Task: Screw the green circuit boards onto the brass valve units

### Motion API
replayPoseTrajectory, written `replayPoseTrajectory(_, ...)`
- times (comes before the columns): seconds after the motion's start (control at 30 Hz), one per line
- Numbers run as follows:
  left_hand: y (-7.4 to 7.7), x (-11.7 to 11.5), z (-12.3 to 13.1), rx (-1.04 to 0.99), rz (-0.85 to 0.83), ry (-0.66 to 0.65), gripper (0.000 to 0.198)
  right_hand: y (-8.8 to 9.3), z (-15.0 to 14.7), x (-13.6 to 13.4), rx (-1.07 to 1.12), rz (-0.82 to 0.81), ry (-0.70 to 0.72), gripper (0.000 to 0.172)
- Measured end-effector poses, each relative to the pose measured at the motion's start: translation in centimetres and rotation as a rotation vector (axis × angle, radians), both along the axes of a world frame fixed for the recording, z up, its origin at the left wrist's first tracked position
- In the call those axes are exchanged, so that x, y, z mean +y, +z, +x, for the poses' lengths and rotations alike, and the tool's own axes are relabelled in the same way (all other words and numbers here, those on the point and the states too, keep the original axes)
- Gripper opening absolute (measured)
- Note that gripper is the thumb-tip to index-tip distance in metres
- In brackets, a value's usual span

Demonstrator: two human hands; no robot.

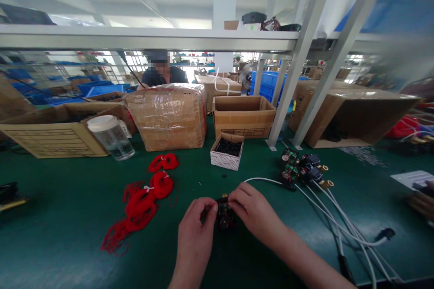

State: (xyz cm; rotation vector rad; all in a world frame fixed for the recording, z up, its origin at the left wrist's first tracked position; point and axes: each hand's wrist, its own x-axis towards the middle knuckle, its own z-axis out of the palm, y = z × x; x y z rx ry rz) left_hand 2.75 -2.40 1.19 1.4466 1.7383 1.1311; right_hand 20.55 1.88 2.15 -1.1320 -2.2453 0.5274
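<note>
A small dark assembly with a green circuit board (224,217) and a brass-coloured part on top is between my hands on the green table. My left hand (198,223) pinches its left upper edge with thumb and forefinger. From the right, my right hand (252,207) has its fingers closed at the upper right edge of the same assembly. A white cable (262,179) runs from beside my right hand toward similar assemblies (303,169) with brass fittings. Beyond my hands stands a small white box (226,159) of black parts.
Red wire bundles (140,203) lie at left, near a clear jug (113,137). Cardboard boxes (169,117) line the back under a metal shelf (145,43). White cables (349,230) spread at right. A person (164,72) is behind the boxes; another person's hand (422,203) shows at far right.
</note>
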Motion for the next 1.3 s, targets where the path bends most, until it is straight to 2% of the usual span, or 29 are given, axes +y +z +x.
replayPoseTrajectory(0.4,0.5,0.8,-0.3,0.077,-0.026,-0.040,0.008,0.1,-0.8,-0.3,-0.167,0.165,-0.011,0.013)
replayPoseTrajectory(0.6,0.9,1.4,-0.6,0.071,-0.108,-0.078,0.008,0.4,-1.1,-0.3,-0.262,0.257,-0.010,0.016)
replayPoseTrajectory(0.8,1.0,1.7,-0.9,0.023,-0.185,-0.093,0.009,-0.1,-1.1,-0.2,-0.256,0.294,-0.041,0.014)
replayPoseTrajectory(0.97,0.8,2.0,-1.2,-0.039,-0.211,-0.116,0.012,-0.2,-1.1,-0.2,-0.213,0.250,-0.053,0.013)
replayPoseTrajectory(1.3,0.8,2.3,-0.7,0.036,-0.153,-0.078,0.013,-0.8,-0.6,0.0,0.038,0.039,-0.085,0.017)
